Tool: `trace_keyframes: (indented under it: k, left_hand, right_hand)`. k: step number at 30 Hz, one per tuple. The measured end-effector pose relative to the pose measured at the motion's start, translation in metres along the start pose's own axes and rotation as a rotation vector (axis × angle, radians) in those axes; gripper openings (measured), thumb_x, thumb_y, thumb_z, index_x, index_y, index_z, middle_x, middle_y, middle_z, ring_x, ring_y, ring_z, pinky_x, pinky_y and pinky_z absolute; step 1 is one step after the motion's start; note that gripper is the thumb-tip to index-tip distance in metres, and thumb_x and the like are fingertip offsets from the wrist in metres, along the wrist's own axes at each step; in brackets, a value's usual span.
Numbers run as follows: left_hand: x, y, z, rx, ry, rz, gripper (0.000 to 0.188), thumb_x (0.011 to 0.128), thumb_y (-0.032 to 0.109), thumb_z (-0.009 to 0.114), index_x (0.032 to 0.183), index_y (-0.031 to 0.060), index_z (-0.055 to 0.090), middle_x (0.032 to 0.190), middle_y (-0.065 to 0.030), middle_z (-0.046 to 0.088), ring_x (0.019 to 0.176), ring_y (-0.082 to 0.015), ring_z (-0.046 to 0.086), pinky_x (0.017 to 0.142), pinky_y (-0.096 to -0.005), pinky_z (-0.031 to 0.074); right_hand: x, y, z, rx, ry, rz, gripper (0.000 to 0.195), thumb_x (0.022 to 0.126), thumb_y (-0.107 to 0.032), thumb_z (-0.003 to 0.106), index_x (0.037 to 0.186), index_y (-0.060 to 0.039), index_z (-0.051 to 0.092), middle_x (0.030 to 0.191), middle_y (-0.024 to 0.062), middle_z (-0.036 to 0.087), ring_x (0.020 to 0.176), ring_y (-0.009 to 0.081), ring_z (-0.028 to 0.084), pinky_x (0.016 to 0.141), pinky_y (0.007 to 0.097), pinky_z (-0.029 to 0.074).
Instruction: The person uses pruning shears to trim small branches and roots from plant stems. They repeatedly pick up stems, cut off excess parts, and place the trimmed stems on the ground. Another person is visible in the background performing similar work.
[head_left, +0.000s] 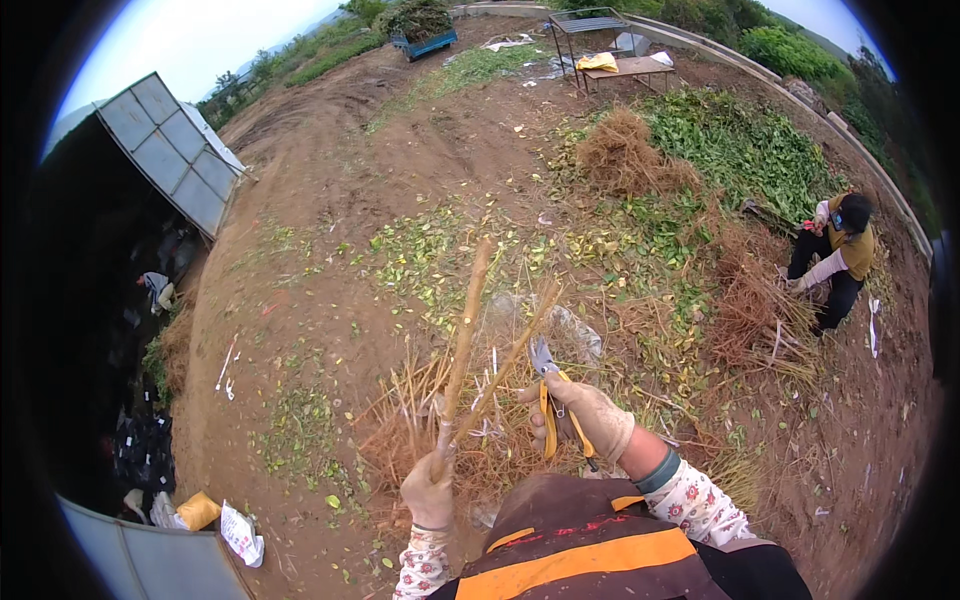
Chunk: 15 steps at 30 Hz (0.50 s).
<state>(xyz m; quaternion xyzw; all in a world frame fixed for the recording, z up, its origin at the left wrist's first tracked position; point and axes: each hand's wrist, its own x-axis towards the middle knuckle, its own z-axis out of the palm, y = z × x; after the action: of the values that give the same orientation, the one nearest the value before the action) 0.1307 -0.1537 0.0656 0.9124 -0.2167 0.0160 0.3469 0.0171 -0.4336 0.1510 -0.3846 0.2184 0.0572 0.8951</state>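
Gloved, my left hand (430, 491) grips the lower end of a forked woody stem (468, 315), whose two branches point up and away from me. A pale wrap is around the stem at the fork. In my gloved right hand (577, 416) are pruning shears (556, 401) with yellow handles; their blades stand just right of the thinner branch, and I cannot tell whether they touch it. Beneath both hands lies a heap of bare-root young plants (405, 397) with reddish roots and cut stems. A crumpled clear plastic sheet (581, 334) lies behind the heap.
At right a co-worker (844, 247) bends over another root pile (750, 300), holding red-handled shears. Green leaves (742, 150) and a root heap (622, 154) lie farther back, near a table (637, 67). A metal door (169, 142) stands left; sacks (241, 534) lie lower left.
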Motion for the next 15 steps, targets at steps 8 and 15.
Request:
trace_keyframes:
  k: [8,15]
  left_hand:
    - [-0.021,0.012,-0.001,0.069,0.086,0.097,0.02,0.077,0.011,0.078,0.094,0.003,0.073,0.076,-0.0149,0.067,0.064,-0.0291,0.065,0.059,-0.0372,0.05]
    - [-0.038,0.011,0.007,0.027,0.087,0.124,0.018,0.076,0.007,0.076,0.094,0.003,0.072,0.077,-0.0152,0.067,0.068,-0.0313,0.066,0.059,-0.0389,0.05]
  right_hand:
    - [-0.026,0.002,-0.032,-0.048,-0.009,0.116,0.055,0.103,-0.046,0.046,0.128,0.0016,0.055,0.093,0.0086,0.061,0.087,0.0234,0.066,0.078,0.039,0.058]
    - [-0.026,0.008,-0.03,0.119,-0.087,0.048,0.041,0.105,-0.041,0.044,0.108,-0.0029,0.057,0.071,-0.0019,0.047,0.058,0.0097,0.045,0.052,0.0248,0.04]
